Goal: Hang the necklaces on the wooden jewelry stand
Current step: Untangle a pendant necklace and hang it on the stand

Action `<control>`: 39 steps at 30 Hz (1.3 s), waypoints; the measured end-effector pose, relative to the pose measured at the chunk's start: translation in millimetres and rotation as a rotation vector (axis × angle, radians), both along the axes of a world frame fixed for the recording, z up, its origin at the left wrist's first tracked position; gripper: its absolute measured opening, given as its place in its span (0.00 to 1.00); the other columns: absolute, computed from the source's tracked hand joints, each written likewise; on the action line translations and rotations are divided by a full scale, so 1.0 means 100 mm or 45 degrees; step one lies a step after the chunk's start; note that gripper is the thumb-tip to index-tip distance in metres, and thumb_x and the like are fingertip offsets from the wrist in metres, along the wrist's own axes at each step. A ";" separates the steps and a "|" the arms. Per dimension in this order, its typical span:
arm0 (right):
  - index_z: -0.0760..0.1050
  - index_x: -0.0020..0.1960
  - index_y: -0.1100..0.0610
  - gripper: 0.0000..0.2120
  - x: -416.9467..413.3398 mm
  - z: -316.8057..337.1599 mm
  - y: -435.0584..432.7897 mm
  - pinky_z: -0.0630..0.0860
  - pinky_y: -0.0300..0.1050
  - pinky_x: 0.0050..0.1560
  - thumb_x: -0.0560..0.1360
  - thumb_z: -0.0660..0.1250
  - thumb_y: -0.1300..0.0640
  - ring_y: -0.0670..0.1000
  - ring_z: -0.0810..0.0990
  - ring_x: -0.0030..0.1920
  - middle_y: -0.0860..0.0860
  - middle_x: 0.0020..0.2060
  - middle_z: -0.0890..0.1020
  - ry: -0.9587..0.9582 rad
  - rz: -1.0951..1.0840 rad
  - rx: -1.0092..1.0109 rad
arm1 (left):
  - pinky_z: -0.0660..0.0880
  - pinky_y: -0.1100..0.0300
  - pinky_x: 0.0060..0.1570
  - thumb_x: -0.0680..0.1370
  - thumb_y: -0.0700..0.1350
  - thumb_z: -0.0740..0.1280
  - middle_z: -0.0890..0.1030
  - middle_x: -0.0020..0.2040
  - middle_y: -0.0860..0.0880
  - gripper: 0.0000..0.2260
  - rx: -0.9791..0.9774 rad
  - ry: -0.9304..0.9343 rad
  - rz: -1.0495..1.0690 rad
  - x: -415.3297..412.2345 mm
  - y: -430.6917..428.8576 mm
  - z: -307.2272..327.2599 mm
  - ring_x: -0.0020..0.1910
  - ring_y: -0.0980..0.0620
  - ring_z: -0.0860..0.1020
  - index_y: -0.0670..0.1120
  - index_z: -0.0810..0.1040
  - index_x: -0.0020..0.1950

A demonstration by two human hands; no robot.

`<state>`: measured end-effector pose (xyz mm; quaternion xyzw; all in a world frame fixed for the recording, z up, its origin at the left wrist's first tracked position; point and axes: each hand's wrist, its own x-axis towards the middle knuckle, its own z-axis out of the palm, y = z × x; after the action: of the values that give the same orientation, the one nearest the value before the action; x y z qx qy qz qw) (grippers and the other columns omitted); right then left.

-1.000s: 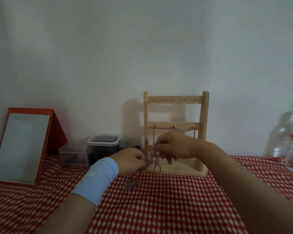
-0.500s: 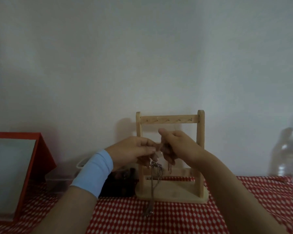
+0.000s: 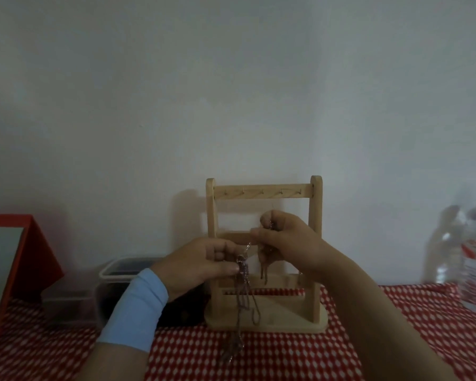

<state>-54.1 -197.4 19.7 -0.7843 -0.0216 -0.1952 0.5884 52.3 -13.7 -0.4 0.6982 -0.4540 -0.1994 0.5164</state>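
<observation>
Necklace [image 3: 243, 273] hangs in front of the wooden jewelry stand [image 3: 264, 191], left of its centre, with its tail reaching the checked cloth [image 3: 286, 356] before the stand's base. Left hand [image 3: 198, 268]: fingers curled, pinching the bunched chain. Right hand [image 3: 289, 242]: fingertips closed on the chain's upper end, at the stand's middle bar. Left of stand: lidded clear box [image 3: 121, 270], contents dark, not identifiable.
</observation>
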 end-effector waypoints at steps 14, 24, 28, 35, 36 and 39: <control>0.84 0.43 0.53 0.10 -0.15 0.08 0.08 0.71 0.29 0.35 0.76 0.73 0.47 0.37 0.79 0.32 0.40 0.30 0.81 0.076 0.017 -0.409 | 0.79 0.59 0.35 0.74 0.35 0.71 0.84 0.39 0.44 0.07 -0.236 0.010 0.182 -0.18 -0.03 0.19 0.35 0.49 0.80 0.40 0.80 0.51; 0.86 0.45 0.56 0.09 -0.17 0.08 0.05 0.59 0.42 0.29 0.79 0.70 0.52 0.47 0.61 0.27 0.47 0.25 0.69 0.030 0.016 -0.246 | 0.77 0.61 0.37 0.77 0.39 0.70 0.86 0.40 0.48 0.05 -0.105 -0.325 0.195 -0.26 0.01 0.32 0.35 0.54 0.80 0.45 0.82 0.52; 0.86 0.44 0.51 0.09 -0.17 0.08 0.08 0.61 0.42 0.28 0.79 0.70 0.52 0.48 0.61 0.27 0.51 0.26 0.69 0.011 0.015 -0.278 | 0.72 0.69 0.32 0.79 0.39 0.67 0.86 0.41 0.47 0.05 -0.028 -0.355 0.216 -0.22 0.04 0.32 0.33 0.56 0.78 0.43 0.83 0.50; 0.82 0.51 0.63 0.08 -0.22 0.13 0.09 0.68 0.26 0.26 0.82 0.66 0.59 0.34 0.74 0.22 0.37 0.18 0.73 -0.006 -0.055 -0.421 | 0.79 0.59 0.46 0.79 0.44 0.67 0.84 0.36 0.58 0.05 0.162 -0.656 0.282 -0.17 0.00 0.29 0.36 0.57 0.81 0.47 0.81 0.45; 0.82 0.51 0.62 0.09 -0.21 0.13 0.09 0.67 0.26 0.26 0.82 0.66 0.58 0.35 0.73 0.22 0.37 0.19 0.73 -0.006 -0.058 -0.393 | 0.78 0.59 0.45 0.80 0.45 0.66 0.83 0.34 0.59 0.06 0.161 -0.677 0.298 -0.18 -0.01 0.29 0.36 0.57 0.81 0.48 0.80 0.45; 0.84 0.48 0.60 0.13 -0.20 0.11 0.10 0.64 0.29 0.25 0.79 0.69 0.50 0.40 0.69 0.22 0.40 0.20 0.72 0.031 -0.084 -0.365 | 0.78 0.54 0.44 0.82 0.45 0.62 0.83 0.35 0.56 0.07 0.073 -0.646 0.307 -0.20 -0.02 0.28 0.35 0.50 0.82 0.48 0.77 0.47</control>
<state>-73.9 -187.8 30.9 -0.8630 -0.0164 -0.1998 0.4638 31.9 -15.5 27.8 0.7890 -0.4767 0.0318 0.3863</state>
